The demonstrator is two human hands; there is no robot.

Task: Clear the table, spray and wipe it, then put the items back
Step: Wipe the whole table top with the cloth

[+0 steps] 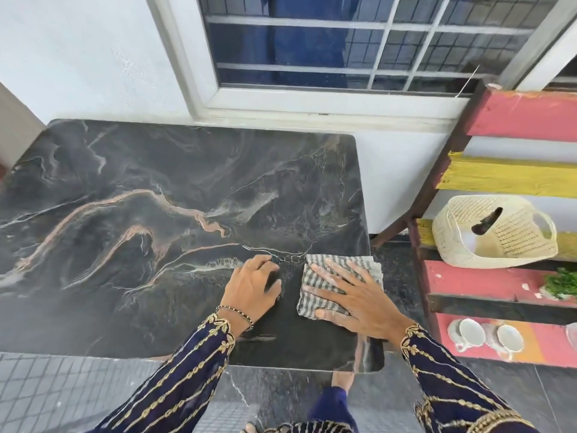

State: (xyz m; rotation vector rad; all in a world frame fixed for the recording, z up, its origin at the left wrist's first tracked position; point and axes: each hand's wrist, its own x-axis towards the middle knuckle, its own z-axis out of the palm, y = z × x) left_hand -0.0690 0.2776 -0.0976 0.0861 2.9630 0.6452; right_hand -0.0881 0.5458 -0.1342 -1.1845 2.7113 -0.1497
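Observation:
A dark marble table [156, 214] with orange and white veins fills the middle of the view. A folded grey-and-white striped cloth [365, 268] lies near the table's right front corner. My right hand [352, 295] presses flat on the cloth with its fingers spread. My left hand [253, 285] rests on the bare tabletop just left of the cloth, fingers slightly bent and holding nothing. Both arms wear dark blue sleeves with gold embroidery.
To the right stands a slatted shelf [515, 117] in pink and yellow. It holds a cream woven basket [493, 232], a green plant [562, 282] and two white cups [487, 335]. A window [343, 42] is behind the table. Grey floor tiles lie below.

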